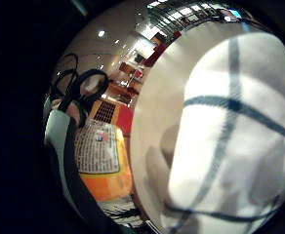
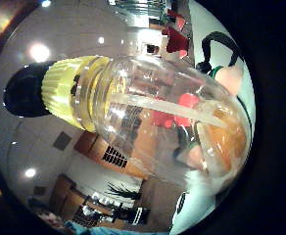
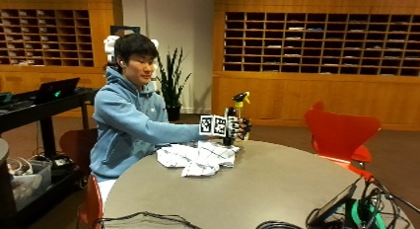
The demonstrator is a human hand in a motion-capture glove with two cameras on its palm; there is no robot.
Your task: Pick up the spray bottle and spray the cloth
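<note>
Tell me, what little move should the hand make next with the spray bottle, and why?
Probably tip the spray bottle so its nozzle aims down at the cloth, then squeeze the trigger. The gloved right hand holds the bottle upright, lifted above the table, with its yellow spray head on top, while the white checked cloth lies crumpled on the table beside and below it, so a spray from here might miss.

- A person point(image 3: 131, 115) sits at the table point(image 3: 262, 189), at its far left edge.
- The cloth point(image 3: 197, 158) lies crumpled on the table near that same edge, in front of the person.
- The right hand point(image 3: 237, 128) is raised above the table just beside the cloth (on the side away from the person), curled round the bottle point(image 3: 239, 101).
- The bottle stands upright, its spray head above the hand.
- A chair point(image 3: 341, 133) stands beyond the table's right edge.
</note>
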